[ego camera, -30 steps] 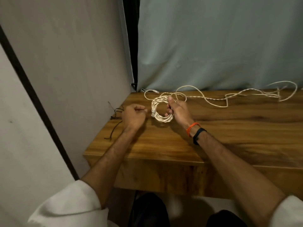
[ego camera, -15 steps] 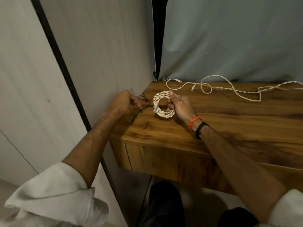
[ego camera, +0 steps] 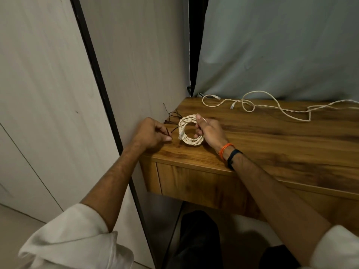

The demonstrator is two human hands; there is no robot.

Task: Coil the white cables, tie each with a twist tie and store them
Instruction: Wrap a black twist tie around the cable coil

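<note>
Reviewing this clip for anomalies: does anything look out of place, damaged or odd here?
Nothing stands out. The right hand holds the coiled cable, the left hand pinches a black twist tie, and a second cable lies uncoiled on the table.

**Dim, warm light with wide-angle bend**

The scene is dimly and softly lit, warm on the wooden table [ego camera: 272, 144], with no glare. A dull sheen lies across its far right. Deep shadow fills the space under the table. Straight lines bow toward the left edge. Focus is fairly sharp throughout.
</note>
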